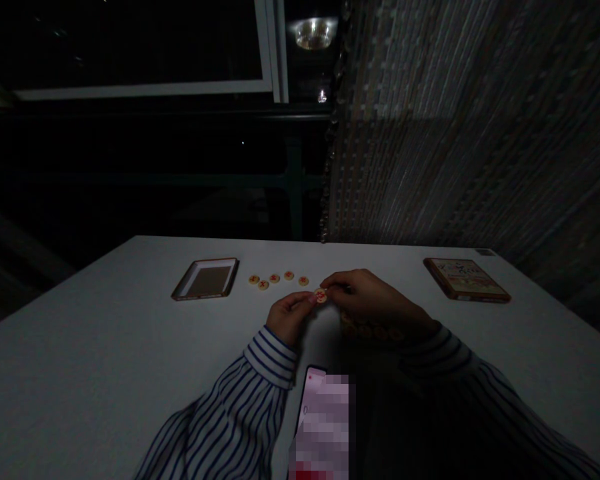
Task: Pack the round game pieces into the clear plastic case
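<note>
Between my two hands, just above the white table [130, 347], is a round xiangqi piece [321, 295] with a red character. My left hand [290, 315] pinches its left edge between thumb and finger. The fingertips of my right hand [365, 293] close on its right edge. Beyond my hands lie several loose xiangqi pieces [275, 278] with red characters, spread in an uneven row. More pieces [373, 332] sit in the shadow under my right hand and wrist, partly hidden.
An open shallow box half [225, 295] lies at the left, and a printed box lid [467, 279] at the right. A lit phone [307, 407] rests near me, its screen blurred. A bead curtain [405, 133] hangs behind the table's far edge, beside a dark window [130, 47].
</note>
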A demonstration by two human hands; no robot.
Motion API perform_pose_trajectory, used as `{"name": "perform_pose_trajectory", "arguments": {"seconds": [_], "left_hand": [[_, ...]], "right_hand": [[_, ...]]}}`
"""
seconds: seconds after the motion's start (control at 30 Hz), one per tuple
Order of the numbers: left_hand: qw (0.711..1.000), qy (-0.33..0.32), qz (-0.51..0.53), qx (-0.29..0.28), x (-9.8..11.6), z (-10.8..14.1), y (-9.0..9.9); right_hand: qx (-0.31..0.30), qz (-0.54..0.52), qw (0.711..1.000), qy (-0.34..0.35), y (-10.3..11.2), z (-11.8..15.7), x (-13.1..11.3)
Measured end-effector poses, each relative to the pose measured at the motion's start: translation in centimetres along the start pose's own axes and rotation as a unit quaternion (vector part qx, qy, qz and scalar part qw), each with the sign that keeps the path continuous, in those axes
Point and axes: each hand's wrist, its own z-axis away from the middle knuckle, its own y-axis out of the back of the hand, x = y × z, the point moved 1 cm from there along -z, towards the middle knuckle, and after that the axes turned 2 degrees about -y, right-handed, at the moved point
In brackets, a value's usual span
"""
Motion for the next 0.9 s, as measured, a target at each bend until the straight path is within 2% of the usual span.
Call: {"name": "perform_pose_trajectory", "arguments": {"seconds": [0.37,0.9], "left_hand": [[0.999,-0.005,0.024,-0.022,-0.02,0.1,-0.15],[1.0,-0.008,-0.007,-0.015,0.26,0.49,-0.25]], "right_hand": [[-0.014,-0.029,0.999,0.007,-0.07,-0.03,0.47],[-0.028,-0.034,0.999,0.013,0.11,-0.07,0.54]]}}
